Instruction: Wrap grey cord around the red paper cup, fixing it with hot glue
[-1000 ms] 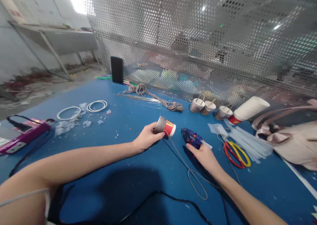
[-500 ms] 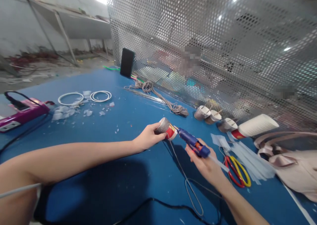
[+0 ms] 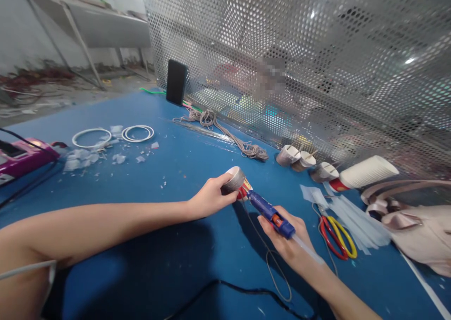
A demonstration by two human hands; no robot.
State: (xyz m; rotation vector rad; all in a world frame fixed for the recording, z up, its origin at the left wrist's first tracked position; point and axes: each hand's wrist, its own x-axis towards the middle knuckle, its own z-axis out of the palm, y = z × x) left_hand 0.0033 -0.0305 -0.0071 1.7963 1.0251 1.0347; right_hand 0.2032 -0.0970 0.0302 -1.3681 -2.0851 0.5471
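Observation:
A paper cup (image 3: 235, 180), partly wrapped in grey cord with red printing showing, is held by my left hand (image 3: 210, 197) with fingers and thumb around it. My right hand (image 3: 291, 240) grips a blue glue gun (image 3: 269, 211), its tip at the red side of the cup. A clear glue stick (image 3: 307, 249) sticks out of the gun's back. From the cup a thin grey cord (image 3: 269, 259) hangs down and loops on the blue table (image 3: 176, 263).
Red-and-yellow scissors (image 3: 340, 238) and white strips (image 3: 359, 223) lie right. Behind them stand wrapped cups (image 3: 288, 155) and stacked cups (image 3: 368, 173). Cord bundles (image 3: 207, 118), a phone (image 3: 176, 82), white rings (image 3: 138, 133) and a purple power strip (image 3: 30, 158) are farther back or left.
The cup has turned in my left hand, showing more grey cord and less red. The glue gun has moved slightly left and down, its tip now overlapping the cup's edge. The view has shifted slightly.

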